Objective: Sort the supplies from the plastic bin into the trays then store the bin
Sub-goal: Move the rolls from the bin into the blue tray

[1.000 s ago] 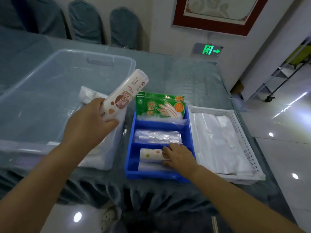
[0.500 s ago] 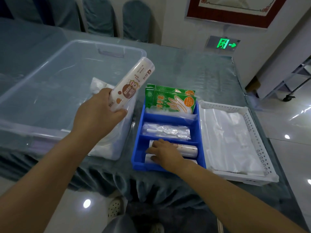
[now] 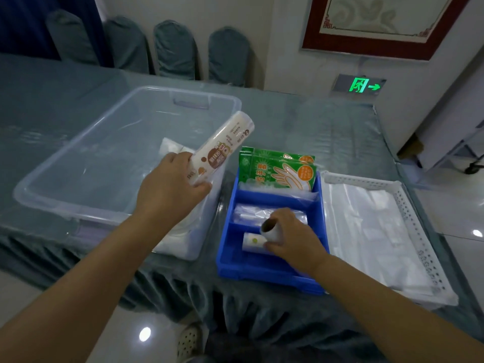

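My left hand [image 3: 170, 191] grips a white roll with a brown label [image 3: 222, 148], tilted up over the right edge of the clear plastic bin [image 3: 78, 158]. In the blue tray [image 3: 320, 205], my right hand [image 3: 290, 235] holds a second roll [image 3: 271, 229] by its cardboard-core end, lifted above the front compartment. Another roll [image 3: 252, 241] lies under it there. The middle compartment holds clear plastic packs [image 3: 251, 213]. Green glove packets [image 3: 277, 170] stand in the back compartment. White bags [image 3: 172, 145] lie inside the bin.
A white perforated tray [image 3: 408, 213] with white plastic bags stands right of the blue tray. All sit on a glass-topped table with a teal cloth [image 3: 327, 127]. Covered chairs [image 3: 172, 48] line the far side. My foot [image 3: 188, 341] shows below the table edge.
My right hand has lifted one roll out of the front compartment, turning its core end up. My left hand holds its roll in much the same place. The camera has tilted up.
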`<state>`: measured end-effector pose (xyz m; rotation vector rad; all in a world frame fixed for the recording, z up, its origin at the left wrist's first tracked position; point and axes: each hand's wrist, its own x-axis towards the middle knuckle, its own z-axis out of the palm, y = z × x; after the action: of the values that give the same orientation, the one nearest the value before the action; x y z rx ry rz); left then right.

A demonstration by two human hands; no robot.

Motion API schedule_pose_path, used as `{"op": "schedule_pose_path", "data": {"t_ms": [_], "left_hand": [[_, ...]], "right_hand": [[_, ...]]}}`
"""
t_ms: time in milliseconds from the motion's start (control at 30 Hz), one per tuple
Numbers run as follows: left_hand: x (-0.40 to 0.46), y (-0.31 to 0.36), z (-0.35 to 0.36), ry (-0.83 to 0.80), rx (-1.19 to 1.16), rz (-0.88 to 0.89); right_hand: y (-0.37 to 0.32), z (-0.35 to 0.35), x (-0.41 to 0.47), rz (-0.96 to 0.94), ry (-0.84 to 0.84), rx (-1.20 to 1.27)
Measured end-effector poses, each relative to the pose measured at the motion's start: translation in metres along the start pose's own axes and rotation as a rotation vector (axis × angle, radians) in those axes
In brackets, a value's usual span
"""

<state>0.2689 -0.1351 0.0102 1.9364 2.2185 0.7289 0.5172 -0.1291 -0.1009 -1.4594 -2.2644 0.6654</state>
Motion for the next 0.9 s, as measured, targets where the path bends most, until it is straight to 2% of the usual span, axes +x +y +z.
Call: {"op": "schedule_pose_path", "data": {"t_ms": [67, 133, 200, 300, 400, 567, 667, 800, 900], "left_hand": [[-0.002, 0.002, 0.0, 0.07, 0.066, 0.047], [-0.006, 0.007, 0.001, 0.145, 0.117, 0.128], [-0.01, 0.018, 0.001, 0.17, 0.155, 0.213], [-0.022, 0.044, 0.007, 0.13, 0.205, 0.329], [-0.039, 0.062, 0.028, -0.03, 0.232, 0.387], [-0.053, 0.046, 0.089, -0.494, 0.167, 0.269], [-0.05, 0.034, 0.115, -0.699, 0.093, 0.245], [-0.049, 0.032, 0.152, -0.795, 0.095, 0.31], [-0.051, 0.029, 0.168, -0.806, 0.036, 0.26]], "right_hand": [[0.014, -0.005, -0.016, 0.059, 0.215, 0.085], [0.022, -0.006, -0.029, 0.139, 0.309, 0.204], [0.022, -0.006, -0.038, 0.21, 0.322, 0.233], [0.026, -0.004, -0.048, 0.268, 0.241, 0.158], [0.031, -0.007, -0.055, 0.379, 0.249, 0.251], [0.039, -0.028, -0.066, 0.315, 0.588, 0.431], [0.046, -0.042, -0.07, 0.293, 0.7, 0.446], [0.053, -0.049, -0.072, 0.309, 0.734, 0.426], [0.054, -0.047, -0.073, 0.323, 0.703, 0.38]]}}
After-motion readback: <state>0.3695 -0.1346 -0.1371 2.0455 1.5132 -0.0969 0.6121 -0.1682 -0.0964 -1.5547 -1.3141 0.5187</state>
